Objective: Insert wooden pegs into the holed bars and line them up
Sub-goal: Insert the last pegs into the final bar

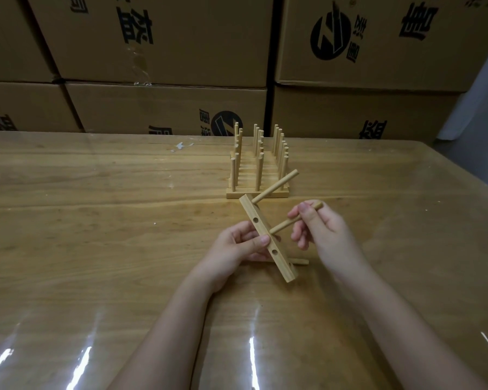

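My left hand [241, 244] grips a holed wooden bar [282, 261], held tilted above the table. One peg [276, 187] sticks out of the bar's far end. My right hand [321, 229] pinches a second peg [286, 222] whose tip meets the bar at its middle, beside my left thumb. Two open holes show on the bar's face. Another peg [300, 261] lies on the table behind the bar's near end. Beyond my hands, several finished bars with upright pegs [258, 170] stand lined up in a row.
The wooden table [96, 249] has a glossy clear cover with light glare near the front edge. Stacked cardboard boxes [164, 52] form a wall along the table's far edge. A small white scrap [181, 146] lies at the back.
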Motion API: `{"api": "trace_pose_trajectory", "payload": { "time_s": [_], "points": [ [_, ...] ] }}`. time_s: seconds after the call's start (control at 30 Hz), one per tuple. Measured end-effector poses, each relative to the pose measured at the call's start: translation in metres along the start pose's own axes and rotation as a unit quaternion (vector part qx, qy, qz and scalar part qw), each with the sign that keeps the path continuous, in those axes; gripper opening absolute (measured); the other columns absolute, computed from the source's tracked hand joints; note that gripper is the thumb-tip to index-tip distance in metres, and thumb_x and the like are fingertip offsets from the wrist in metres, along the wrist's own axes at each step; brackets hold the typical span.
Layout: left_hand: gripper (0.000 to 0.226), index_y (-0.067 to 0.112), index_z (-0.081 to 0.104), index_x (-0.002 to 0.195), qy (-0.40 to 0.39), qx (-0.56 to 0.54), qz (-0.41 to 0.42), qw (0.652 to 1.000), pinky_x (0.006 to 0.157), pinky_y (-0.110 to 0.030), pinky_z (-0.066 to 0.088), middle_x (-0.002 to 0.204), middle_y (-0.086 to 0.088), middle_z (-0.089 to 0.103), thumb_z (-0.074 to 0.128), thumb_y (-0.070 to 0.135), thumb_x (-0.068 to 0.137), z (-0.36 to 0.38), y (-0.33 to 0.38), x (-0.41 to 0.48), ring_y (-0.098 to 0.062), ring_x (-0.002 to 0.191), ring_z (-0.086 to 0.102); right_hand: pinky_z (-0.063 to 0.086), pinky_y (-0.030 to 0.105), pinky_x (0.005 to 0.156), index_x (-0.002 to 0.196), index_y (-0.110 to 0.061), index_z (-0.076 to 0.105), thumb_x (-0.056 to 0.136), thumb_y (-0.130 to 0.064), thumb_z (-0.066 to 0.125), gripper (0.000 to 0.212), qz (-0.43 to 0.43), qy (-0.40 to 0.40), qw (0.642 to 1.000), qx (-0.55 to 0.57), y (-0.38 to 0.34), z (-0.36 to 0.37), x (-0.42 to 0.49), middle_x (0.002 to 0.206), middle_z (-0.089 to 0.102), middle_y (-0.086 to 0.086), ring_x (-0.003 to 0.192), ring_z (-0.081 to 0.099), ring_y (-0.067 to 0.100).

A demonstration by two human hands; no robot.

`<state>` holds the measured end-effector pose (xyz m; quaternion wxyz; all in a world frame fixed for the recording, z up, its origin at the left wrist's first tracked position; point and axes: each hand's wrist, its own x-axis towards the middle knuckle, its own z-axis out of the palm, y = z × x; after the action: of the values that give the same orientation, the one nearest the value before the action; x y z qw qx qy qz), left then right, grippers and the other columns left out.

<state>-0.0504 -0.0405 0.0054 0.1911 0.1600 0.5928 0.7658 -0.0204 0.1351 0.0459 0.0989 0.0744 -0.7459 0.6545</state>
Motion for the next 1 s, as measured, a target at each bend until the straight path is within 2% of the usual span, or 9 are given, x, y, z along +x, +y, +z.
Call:
{"api": "trace_pose_trajectory", "payload": {
  "time_s": [0.37, 0.63, 0.83, 1.0],
  "points": [
    [0.031, -0.004, 0.057, 0.12, 0.032, 0.023, 0.008, 0.999, 0.081, -0.036, 0.057, 0.111, -0.024, 0.066, 0.056, -0.002, 0.089, 0.004, -0.001, 0.0, -0.032, 0.095, 0.065, 0.045, 0.018, 0.048, 0.079, -0.019, 0.061, 0.098, -0.027, 0.041, 0.028, 0.034, 0.08, 0.996, 0.017, 0.009, 0.011, -0.003, 0.055, 0.059, -0.004, 0.049, 0.053, 0.007],
    [0.024, 0.001, 0.06, 0.113, 0.035, 0.049, 0.008, 0.998, 0.073, -0.025, 0.057, 0.1, -0.017, 0.067, 0.056, -0.004, 0.09, 0.007, -0.003, 0.0, -0.017, 0.082, 0.069, 0.043, 0.017, 0.045, 0.076, -0.02, 0.061, 0.098, -0.029, 0.042, 0.03, 0.042, 0.127, 0.991, 0.025, 0.02, 0.016, -0.004, 0.052, 0.058, -0.004, 0.047, 0.052, 0.006],
    [0.025, 0.0, 0.059, 0.116, 0.033, 0.068, 0.008, 0.997, 0.076, -0.026, 0.057, 0.103, -0.019, 0.066, 0.056, -0.002, 0.09, 0.007, -0.003, -0.001, -0.018, 0.085, 0.068, 0.043, 0.018, 0.045, 0.077, -0.02, 0.061, 0.098, -0.03, 0.042, 0.03, 0.043, 0.13, 0.99, 0.016, 0.019, 0.017, -0.003, 0.052, 0.058, -0.005, 0.046, 0.053, 0.007],
    [0.024, 0.004, 0.06, 0.113, 0.032, 0.07, 0.004, 0.997, 0.072, -0.022, 0.055, 0.103, -0.017, 0.068, 0.057, -0.001, 0.09, 0.008, -0.002, 0.0, -0.014, 0.084, 0.069, 0.043, 0.018, 0.046, 0.077, -0.022, 0.061, 0.097, -0.031, 0.042, 0.029, 0.041, 0.134, 0.99, 0.014, 0.02, 0.018, -0.004, 0.053, 0.058, -0.005, 0.048, 0.053, 0.007]
  ]
}}
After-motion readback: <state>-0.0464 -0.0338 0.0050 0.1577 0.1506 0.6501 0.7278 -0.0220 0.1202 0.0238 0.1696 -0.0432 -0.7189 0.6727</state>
